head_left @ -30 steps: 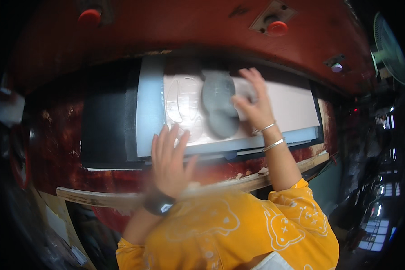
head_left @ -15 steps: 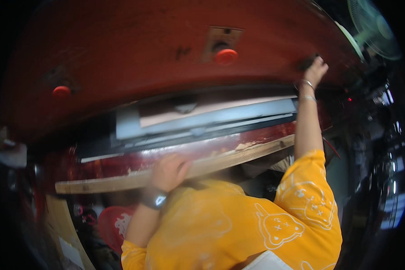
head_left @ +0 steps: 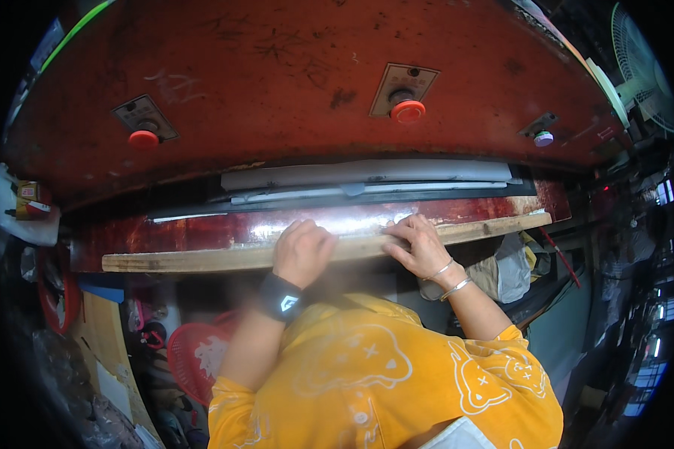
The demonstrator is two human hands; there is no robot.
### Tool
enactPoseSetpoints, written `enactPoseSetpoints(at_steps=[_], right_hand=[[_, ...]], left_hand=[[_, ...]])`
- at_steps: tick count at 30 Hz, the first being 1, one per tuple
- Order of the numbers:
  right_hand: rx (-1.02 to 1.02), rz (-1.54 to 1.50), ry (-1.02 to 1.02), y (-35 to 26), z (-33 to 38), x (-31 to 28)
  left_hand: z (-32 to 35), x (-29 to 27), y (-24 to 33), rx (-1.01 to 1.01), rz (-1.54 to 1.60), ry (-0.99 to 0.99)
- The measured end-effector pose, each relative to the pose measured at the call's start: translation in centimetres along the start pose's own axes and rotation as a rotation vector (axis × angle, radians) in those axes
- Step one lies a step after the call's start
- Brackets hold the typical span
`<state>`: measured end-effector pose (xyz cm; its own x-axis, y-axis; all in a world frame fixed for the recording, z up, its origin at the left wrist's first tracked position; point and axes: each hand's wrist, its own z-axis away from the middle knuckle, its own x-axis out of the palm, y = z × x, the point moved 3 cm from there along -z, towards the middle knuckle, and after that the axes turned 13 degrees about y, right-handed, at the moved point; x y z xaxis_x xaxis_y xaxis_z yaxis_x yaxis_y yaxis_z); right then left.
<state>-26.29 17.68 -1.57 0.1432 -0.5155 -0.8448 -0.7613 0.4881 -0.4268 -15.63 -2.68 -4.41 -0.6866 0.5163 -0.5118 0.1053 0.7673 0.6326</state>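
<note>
A big red press machine point(head_left: 292, 82) fills the upper view, its top plate lowered over a white sheet point(head_left: 367, 173) on the bed. My left hand point(head_left: 302, 251), a dark watch on its wrist, rests curled on the wooden strip point(head_left: 187, 260) along the machine's front edge. To its right, my right hand point(head_left: 418, 243), with silver bangles on the wrist, lies on the same strip with fingers spread and flat. Neither hand holds anything. Two red round buttons point(head_left: 407, 111) point(head_left: 144, 138) sit on the machine's face. My orange shirt fills the lower middle.
A fan point(head_left: 640, 63) stands at the upper right. A red plastic basket point(head_left: 194, 355) and boards lie low on the left. Cloth and bags point(head_left: 505, 269) sit under the machine's right end. A small purple knob point(head_left: 544, 138) is on the machine.
My right hand came down from the machine's upper right to the wooden strip. The top plate has closed over the sheet and grey pieces seen one second ago. My left hand stayed on the strip.
</note>
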Motion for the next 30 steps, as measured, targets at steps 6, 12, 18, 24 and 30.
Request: enactPoseSetpoints(at_steps=[6, 12, 18, 24, 30], right_hand=[[0.015, 0.013, 0.041, -1.0, 0.3, -0.5], [0.035, 0.015, -0.194, -1.2, -0.9, -1.8], [0.262, -0.311, -0.153, 1.5, -12.1, -3.2], [0.149, 0.042, 0.054, -0.6, -22.7, 4.6], [0.25, -0.232, 0.069, 1.0, -25.0, 4.1]], left_hand=[[-0.3, 0.1, -0.1, 0.024, -0.022, 0.01], [0.1, 0.4, -0.1, 0.026, -0.044, -0.023], [-2.3, 0.1, 0.4, -0.074, 0.055, -0.142], [-7.8, 0.4, -0.4, 0.099, 0.026, -0.112], [-10.9, 0.8, -2.7, 0.061, -0.031, -0.148]])
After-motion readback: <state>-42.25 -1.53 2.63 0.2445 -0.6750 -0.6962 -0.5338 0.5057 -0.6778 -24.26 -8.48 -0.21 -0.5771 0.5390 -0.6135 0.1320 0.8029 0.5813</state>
